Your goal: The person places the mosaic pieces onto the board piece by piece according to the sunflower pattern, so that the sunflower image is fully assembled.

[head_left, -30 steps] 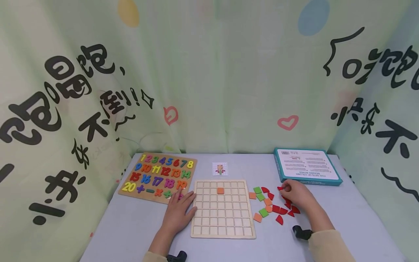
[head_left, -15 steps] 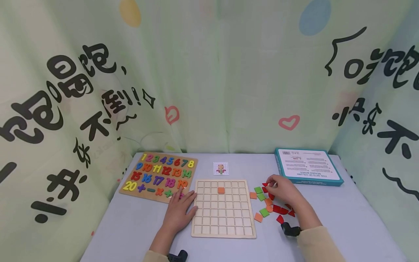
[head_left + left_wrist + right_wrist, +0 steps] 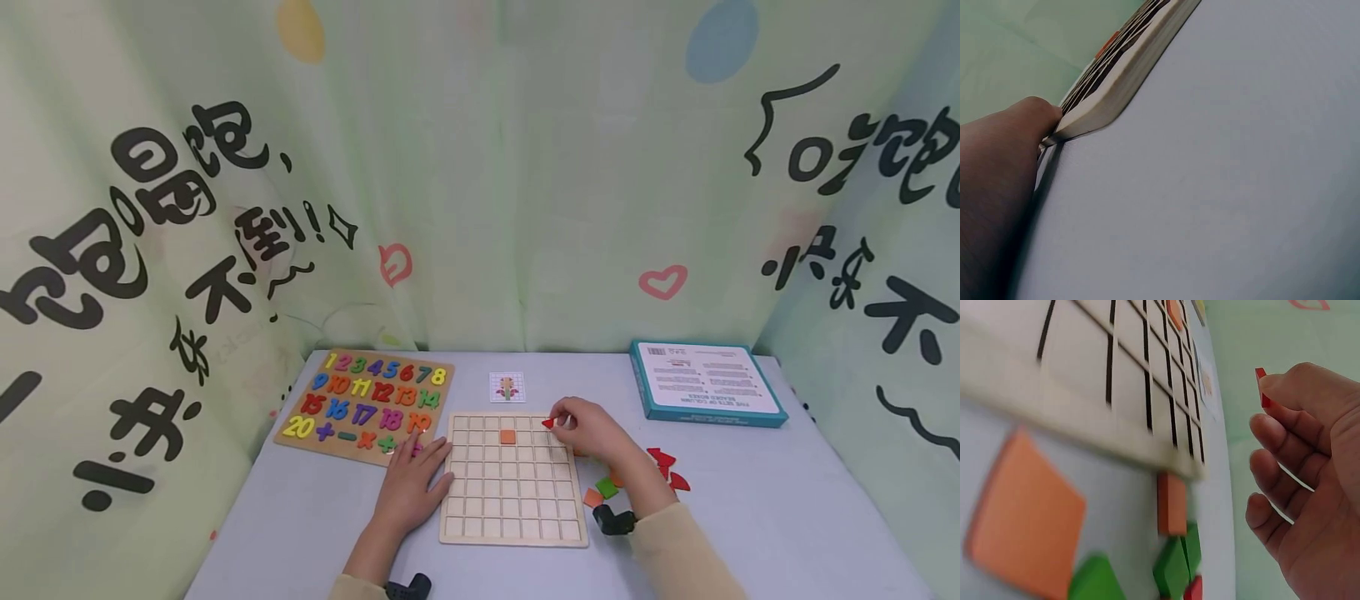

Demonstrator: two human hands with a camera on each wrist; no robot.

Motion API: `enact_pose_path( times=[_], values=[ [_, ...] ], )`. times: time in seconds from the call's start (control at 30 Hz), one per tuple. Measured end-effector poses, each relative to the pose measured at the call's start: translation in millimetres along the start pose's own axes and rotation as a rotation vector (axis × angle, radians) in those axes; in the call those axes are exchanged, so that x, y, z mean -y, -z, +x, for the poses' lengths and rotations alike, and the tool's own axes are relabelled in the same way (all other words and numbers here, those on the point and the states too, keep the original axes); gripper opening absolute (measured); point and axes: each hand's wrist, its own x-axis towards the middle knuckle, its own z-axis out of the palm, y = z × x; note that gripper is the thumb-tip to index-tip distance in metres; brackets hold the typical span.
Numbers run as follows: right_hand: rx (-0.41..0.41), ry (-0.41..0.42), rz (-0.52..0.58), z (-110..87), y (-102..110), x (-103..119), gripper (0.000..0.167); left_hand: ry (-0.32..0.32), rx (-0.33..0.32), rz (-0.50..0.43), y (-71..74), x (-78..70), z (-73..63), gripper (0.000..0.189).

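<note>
In the head view my right hand [image 3: 592, 433] is over the upper right corner of a wooden grid board [image 3: 517, 483], pinching a small red tile [image 3: 548, 423]. The right wrist view has this red tile [image 3: 1262, 389] between thumb and index finger, raised off the board, the other fingers loosely bent. My left hand [image 3: 408, 496] lies with fingers extended at the board's left edge, its fingertips reaching onto the number puzzle. Its thumb [image 3: 1038, 115] touches the board's side in the left wrist view. One orange square [image 3: 507, 437] sits in a second-row cell.
Loose green [image 3: 607, 488], orange [image 3: 592, 497] and red pieces [image 3: 679, 482] lie right of the board, partly hidden by my right arm. A patterned card [image 3: 507, 387] is behind the board. The number puzzle [image 3: 330, 450] lies left, a teal-edged box [image 3: 708, 379] back right.
My right hand has carried the red tile leftward from the loose pieces to above the board's upper right corner. The left hand has stayed in place.
</note>
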Motion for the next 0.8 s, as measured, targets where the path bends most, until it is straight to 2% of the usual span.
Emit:
enact_pose_path(
  times=[0.47,0.8],
  values=[
    [0.051,0.192,-0.032,27.7,-45.4,28.6,0.010,-0.010,0.008,0.016,1.4,-0.1,0.2,0.055],
    [0.054,0.240,-0.080,34.0,-63.2,40.7,0.009,-0.008,0.014,0.013,1.4,0.5,-0.3,0.055]
  ],
)
